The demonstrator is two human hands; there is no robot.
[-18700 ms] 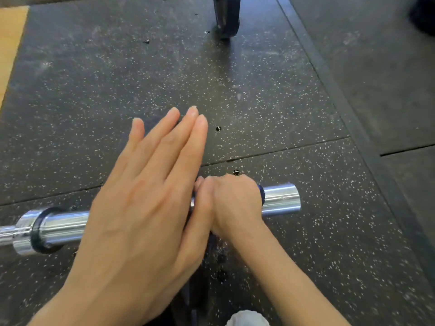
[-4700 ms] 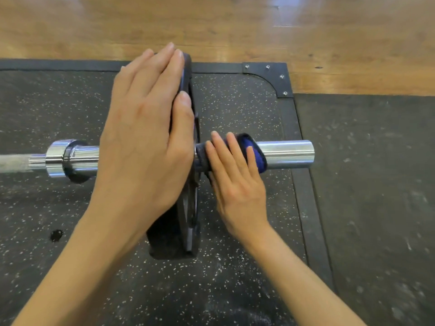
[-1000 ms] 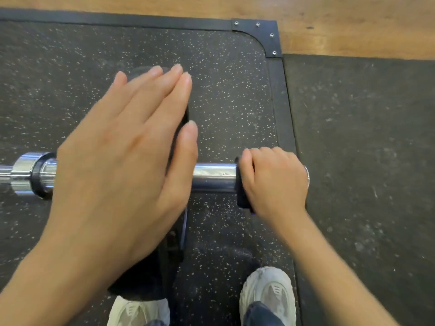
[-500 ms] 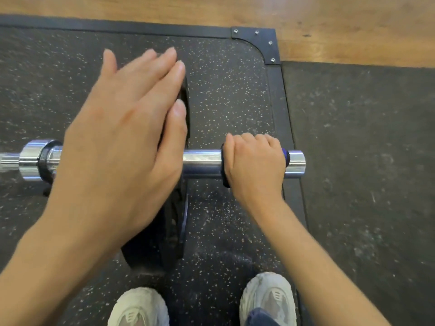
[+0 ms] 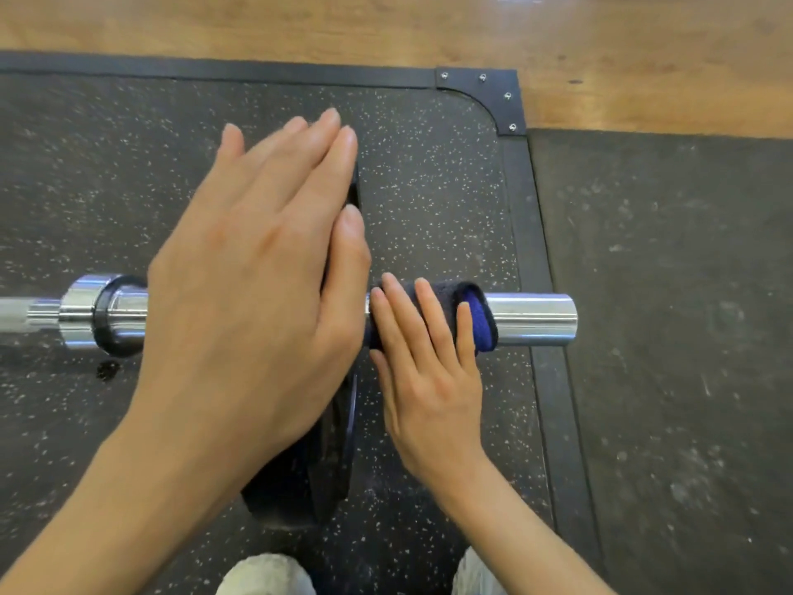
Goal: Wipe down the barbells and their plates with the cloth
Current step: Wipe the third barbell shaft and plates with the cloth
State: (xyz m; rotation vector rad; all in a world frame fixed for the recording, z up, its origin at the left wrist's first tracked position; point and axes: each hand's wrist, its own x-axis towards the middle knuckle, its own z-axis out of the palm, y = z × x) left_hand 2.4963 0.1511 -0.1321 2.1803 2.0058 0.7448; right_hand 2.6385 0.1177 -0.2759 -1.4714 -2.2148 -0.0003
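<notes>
A chrome barbell [image 5: 532,320] lies left to right across the speckled rubber mat, with a thin black plate [image 5: 326,478] standing on edge on its sleeve. My left hand [image 5: 253,302] lies flat with straight fingers over the top of the plate and hides most of it. A dark blue cloth [image 5: 478,319] is wrapped over the sleeve just right of the plate. My right hand [image 5: 429,371] presses the cloth onto the sleeve with straight fingers. The bare sleeve end sticks out to the right of the cloth.
The mat's black frame [image 5: 528,234] with a bolted corner bracket [image 5: 485,92] runs under the sleeve end. A plain dark mat [image 5: 669,337] lies to the right, a wooden floor [image 5: 386,23] beyond. My shoes [image 5: 266,575] show at the bottom edge.
My right hand has slid the cloth left along the sleeve to the plate and uncurled from a grip to flat fingers. More bare sleeve end shows. My left hand stays on the plate.
</notes>
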